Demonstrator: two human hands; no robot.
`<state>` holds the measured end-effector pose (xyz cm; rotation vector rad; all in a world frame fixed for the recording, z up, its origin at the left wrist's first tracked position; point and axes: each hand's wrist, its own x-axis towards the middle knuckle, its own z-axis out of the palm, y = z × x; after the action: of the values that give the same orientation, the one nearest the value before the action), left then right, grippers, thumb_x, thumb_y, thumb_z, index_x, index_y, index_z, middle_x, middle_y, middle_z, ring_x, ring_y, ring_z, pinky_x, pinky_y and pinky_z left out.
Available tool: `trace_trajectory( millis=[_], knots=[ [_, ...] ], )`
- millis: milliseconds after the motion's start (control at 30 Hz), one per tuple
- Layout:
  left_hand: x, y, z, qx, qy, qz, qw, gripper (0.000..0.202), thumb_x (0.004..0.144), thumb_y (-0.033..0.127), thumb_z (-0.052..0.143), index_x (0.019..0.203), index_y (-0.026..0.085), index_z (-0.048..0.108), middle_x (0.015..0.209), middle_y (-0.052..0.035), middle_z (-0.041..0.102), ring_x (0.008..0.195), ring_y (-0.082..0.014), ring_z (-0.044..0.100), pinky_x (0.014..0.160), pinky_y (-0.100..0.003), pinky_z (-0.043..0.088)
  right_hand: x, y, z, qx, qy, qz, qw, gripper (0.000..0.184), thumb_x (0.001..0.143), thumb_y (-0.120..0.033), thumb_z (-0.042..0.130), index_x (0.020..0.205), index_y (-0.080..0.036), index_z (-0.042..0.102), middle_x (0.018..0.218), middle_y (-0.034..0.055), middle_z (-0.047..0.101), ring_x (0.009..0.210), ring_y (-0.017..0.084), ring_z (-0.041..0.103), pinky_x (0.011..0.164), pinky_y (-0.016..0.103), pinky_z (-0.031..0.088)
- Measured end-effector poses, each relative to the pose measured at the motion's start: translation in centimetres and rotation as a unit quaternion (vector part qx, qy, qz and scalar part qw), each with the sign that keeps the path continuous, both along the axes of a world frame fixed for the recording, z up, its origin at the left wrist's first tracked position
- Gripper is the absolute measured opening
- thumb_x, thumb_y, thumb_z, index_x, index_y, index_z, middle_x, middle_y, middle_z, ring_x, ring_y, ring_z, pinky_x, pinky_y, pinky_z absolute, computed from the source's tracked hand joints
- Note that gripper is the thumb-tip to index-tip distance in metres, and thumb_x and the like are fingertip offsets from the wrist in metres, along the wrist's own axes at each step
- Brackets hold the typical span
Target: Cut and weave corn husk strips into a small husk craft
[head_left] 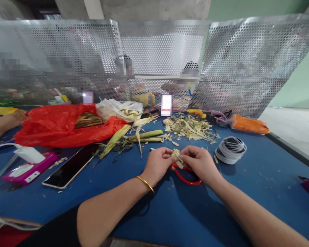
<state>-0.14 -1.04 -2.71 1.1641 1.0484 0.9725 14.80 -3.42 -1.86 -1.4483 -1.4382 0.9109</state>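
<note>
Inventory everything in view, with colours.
Plant piece: one, pale, centre
Likely scissors: one, red handled, centre
Plant scraps: many, pale, centre
Stalks: several, greenish, centre
Cord coil: one, white, right
Packet: one, orange, right
Bags: two, red and white, left
Flat phone: one, black, left
Lit screens: two, pale, rear
Power strip: one, purple, left
Mug: one, yellow, rear
Mesh screen: one, silver, rear
Table: one, blue, beneath
People: several, blurred, rear
Left hand, right hand: two, bare, centre

held strip (176,155): pale yellow
red-looped handle (192,183): red
tabletop (267,192): blue
bag (51,120): red
twine (233,151): white
mesh (162,48): silver, hole-dotted
</note>
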Motion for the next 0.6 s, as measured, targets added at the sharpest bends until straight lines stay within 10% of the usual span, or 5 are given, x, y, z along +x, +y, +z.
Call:
trace_trajectory(
  millis=[600],
  knots=[
    [-0.22,-0.15,0.14,0.061,0.111,-0.038,0.991,0.006,0.070,0.015,0.070,0.075,0.014,0.072,0.068,-0.0051,0.072,0.051,-0.0125,0.060,0.048,-0.021,0.048,-0.10,0.17,0.04,-0.024,0.045,-0.019,0.998,0.018,0.066,-0.026,0.065,0.078,-0.021,0.052,0.056,-0.0071,0.057,0.043,0.011,0.056,0.044,0.022,0.041]
  ],
)
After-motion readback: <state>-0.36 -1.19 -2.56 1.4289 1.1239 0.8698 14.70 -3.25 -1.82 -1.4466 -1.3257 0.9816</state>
